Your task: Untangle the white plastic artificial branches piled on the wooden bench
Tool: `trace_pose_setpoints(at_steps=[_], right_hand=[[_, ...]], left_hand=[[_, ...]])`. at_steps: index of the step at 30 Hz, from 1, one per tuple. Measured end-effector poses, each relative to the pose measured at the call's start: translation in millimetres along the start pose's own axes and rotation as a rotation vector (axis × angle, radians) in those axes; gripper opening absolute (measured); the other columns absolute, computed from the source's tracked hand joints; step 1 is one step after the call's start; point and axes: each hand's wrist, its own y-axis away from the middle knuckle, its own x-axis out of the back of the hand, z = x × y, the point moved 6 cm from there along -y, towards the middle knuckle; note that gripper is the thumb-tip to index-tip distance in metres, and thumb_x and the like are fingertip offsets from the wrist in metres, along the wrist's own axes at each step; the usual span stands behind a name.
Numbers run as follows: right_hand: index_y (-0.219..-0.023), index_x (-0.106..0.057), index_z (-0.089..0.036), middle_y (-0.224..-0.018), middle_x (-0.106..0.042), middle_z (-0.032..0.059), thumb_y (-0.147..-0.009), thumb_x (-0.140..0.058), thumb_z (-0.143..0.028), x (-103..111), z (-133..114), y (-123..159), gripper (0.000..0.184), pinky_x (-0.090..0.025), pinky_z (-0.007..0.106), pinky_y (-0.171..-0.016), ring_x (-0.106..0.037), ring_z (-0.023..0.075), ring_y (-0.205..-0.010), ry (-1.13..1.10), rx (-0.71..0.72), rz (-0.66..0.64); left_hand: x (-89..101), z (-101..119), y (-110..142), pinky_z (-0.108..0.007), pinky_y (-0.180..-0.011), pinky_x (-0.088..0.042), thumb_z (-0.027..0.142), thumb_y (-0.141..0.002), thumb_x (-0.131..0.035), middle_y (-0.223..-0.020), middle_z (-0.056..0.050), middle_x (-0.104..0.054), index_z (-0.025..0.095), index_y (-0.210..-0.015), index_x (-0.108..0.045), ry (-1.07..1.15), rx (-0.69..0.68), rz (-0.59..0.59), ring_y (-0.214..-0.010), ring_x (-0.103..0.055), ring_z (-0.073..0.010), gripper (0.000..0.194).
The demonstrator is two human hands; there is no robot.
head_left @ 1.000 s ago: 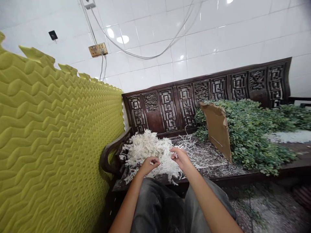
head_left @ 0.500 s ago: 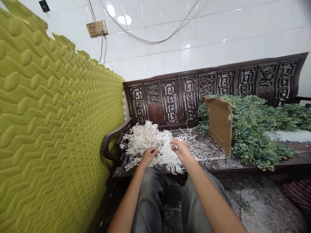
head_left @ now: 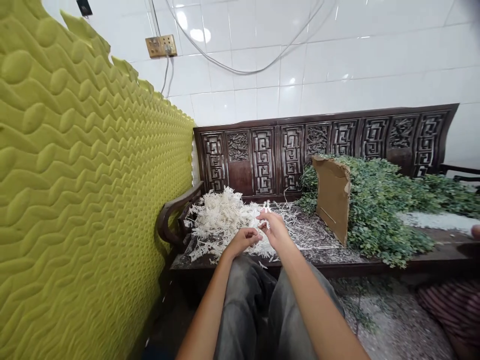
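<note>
A heap of white plastic sprigs [head_left: 217,215] lies on the seat of a dark carved wooden bench, just beyond my hands. My right hand [head_left: 276,231] is closed in a pinch at the heap's right side, and the tip of a small white sprig [head_left: 266,206] shows above its fingers. Close beside it on the left, my left hand [head_left: 243,242] has its thumb and fingers drawn together. Whatever may be between those fingertips is hidden or too small to make out. The two hands nearly touch, just above my knees.
An upright cardboard piece [head_left: 332,200] separates the white sprigs from a large mound of green artificial foliage [head_left: 382,215]. A yellow foam mat wall [head_left: 112,200] stands on the left, by the bench armrest [head_left: 176,207]. Another person's striped clothing [head_left: 455,307] shows at lower right.
My left hand has moved right, closer to my right hand. A small white sprig now stands up above my right fingers. The view has shifted slightly, and part of another person's hand appears at the right edge.
</note>
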Motion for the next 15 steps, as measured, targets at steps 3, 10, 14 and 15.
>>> trace_pose_setpoints(at_steps=[3, 10, 14, 15], right_hand=[[-0.109, -0.059, -0.014, -0.107, -0.061, 0.0062, -0.091, -0.057, -0.028, 4.6, -5.8, 4.7, 0.023, -0.054, 0.034, -0.072, -0.062, 0.0169, -0.085, 0.044, 0.007, -0.07], [-0.079, -0.066, -0.014, -0.067, -0.061, -0.0025, -0.072, -0.067, -0.008, 25.0, -0.8, 8.9, 0.009, -0.046, 0.023, -0.059, -0.054, 0.0089, -0.055, 0.21, -0.046, -0.249], [-0.073, -0.062, -0.013, -0.06, -0.056, -0.0046, -0.079, -0.064, -0.014, 24.5, 9.3, -6.7, 0.006, -0.043, 0.023, -0.055, -0.051, 0.0087, -0.052, 0.359, -0.019, -0.286], [-0.071, -0.06, -0.013, -0.06, -0.055, -0.0051, -0.082, -0.063, -0.018, 21.8, 12.3, -11.1, 0.013, -0.042, 0.022, -0.053, -0.05, 0.0087, -0.051, 0.398, -0.001, -0.296]], left_hand=[[7.5, -8.0, 4.1, -0.021, -0.053, -0.033, 0.057, -0.066, -0.069, -0.057, 0.003, -0.048, 0.014, -0.067, -0.058, -0.031, 0.011, 0.004, -0.053, -0.043, -0.0086, 0.045], [25.7, -27.9, 15.7, -0.022, -0.056, -0.03, 0.056, -0.066, -0.071, -0.056, 0.003, -0.048, 0.013, -0.062, -0.059, -0.137, 0.026, 0.001, -0.056, -0.041, -0.0098, 0.044], [35.7, -38.1, 19.9, -0.023, -0.059, -0.03, 0.057, -0.063, -0.072, -0.056, 0.004, -0.046, 0.014, -0.059, -0.057, -0.172, 0.053, 0.043, -0.058, -0.04, -0.0106, 0.045], [38.4, -40.6, 21.2, -0.023, -0.059, -0.03, 0.057, -0.062, -0.072, -0.056, 0.004, -0.045, 0.015, -0.058, -0.056, -0.176, 0.06, 0.058, -0.058, -0.04, -0.0107, 0.046]])
